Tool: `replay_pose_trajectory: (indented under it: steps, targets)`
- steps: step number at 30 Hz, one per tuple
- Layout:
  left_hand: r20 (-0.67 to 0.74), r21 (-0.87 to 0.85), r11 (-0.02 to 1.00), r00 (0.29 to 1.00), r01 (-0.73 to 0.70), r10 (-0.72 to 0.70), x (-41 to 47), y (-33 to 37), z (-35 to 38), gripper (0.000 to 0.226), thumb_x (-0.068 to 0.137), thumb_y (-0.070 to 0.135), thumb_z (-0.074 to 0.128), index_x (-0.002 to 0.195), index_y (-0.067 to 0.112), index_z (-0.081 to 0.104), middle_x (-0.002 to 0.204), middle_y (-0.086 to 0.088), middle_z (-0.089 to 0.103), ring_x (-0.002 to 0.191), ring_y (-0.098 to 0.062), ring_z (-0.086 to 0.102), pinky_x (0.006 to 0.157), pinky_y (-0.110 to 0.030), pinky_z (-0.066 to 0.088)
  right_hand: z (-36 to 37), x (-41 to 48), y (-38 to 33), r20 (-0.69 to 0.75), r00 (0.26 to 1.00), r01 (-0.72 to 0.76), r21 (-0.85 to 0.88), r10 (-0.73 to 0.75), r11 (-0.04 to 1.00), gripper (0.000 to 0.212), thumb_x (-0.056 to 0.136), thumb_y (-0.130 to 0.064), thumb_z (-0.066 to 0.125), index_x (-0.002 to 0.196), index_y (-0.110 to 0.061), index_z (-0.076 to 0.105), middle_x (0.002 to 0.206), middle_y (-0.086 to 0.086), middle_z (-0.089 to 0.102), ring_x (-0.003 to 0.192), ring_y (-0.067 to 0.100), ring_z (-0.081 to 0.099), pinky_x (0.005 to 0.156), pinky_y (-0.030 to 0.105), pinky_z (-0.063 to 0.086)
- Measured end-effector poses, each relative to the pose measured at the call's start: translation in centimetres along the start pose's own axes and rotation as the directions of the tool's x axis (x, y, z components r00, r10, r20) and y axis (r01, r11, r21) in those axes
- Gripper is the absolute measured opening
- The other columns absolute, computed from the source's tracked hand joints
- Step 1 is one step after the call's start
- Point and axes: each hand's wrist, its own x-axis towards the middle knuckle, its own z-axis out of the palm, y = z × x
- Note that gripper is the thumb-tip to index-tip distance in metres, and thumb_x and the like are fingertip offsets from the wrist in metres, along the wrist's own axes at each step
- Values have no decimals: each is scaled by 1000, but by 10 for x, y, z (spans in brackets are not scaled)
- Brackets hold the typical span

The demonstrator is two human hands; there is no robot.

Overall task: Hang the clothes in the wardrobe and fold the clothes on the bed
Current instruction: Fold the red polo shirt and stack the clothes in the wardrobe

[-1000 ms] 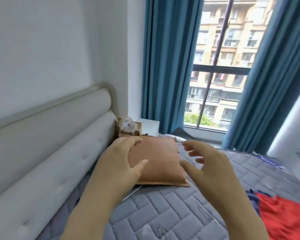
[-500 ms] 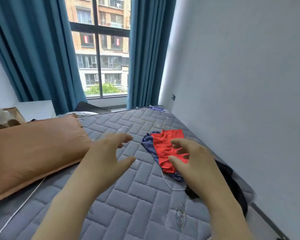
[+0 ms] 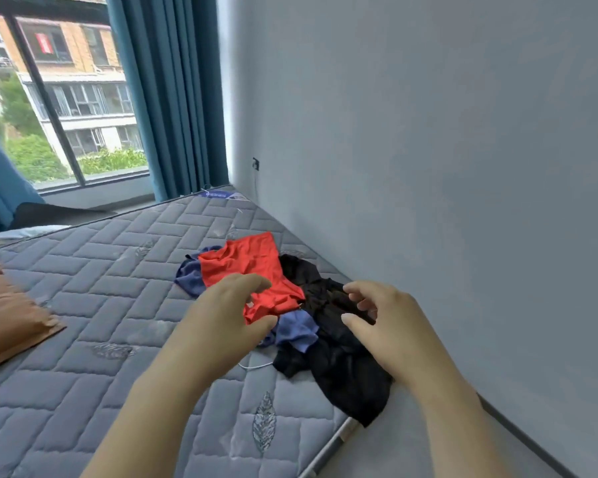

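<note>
A heap of clothes lies on the grey quilted mattress point(image 3: 111, 298) by the right wall: a red garment point(image 3: 252, 263) on top, a blue one point(image 3: 296, 329) under it, a black one point(image 3: 339, 360) reaching the bed's edge. My left hand point(image 3: 228, 315) hovers over the near end of the red garment, fingers loosely spread and holding nothing. Over the black garment is my right hand point(image 3: 384, 326), its fingers relaxed and slightly bent, also empty.
An orange-brown pillow point(image 3: 7, 319) lies at the left edge of the bed. A grey wall point(image 3: 428, 167) runs along the bed's right side. Teal curtains point(image 3: 173, 91) frame the window point(image 3: 59, 108) beyond the bed.
My view swung right from the pillow and headboard to the heap of clothes. Both hands left the pillow and now reach over the clothes, closer than half a second ago.
</note>
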Motion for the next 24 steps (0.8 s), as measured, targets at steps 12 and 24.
replay_pose_trajectory:
  steps: [12, 24]
  targets:
    - [261, 29, 991, 958, -129, 117, 112, 4, 127, 42, 82, 25, 69, 123, 20, 59, 114, 4, 59, 103, -12, 55, 85, -21, 39, 7, 53, 117, 133, 988, -53, -162, 75, 985, 40, 91, -27, 60, 130, -29, 55, 121, -13, 59, 106, 7, 56, 89, 25, 46]
    - [390, 126, 979, 915, -162, 101, 183, -94, 265, 32, 86, 25, 62, 118, 24, 59, 112, 8, 56, 100, -8, 53, 81, -21, 41, 118, 103, 244, 54, 991, -110, -177, 121, 978, 36, 91, -27, 58, 127, -29, 56, 114, -14, 59, 97, 5, 57, 77, 20, 44]
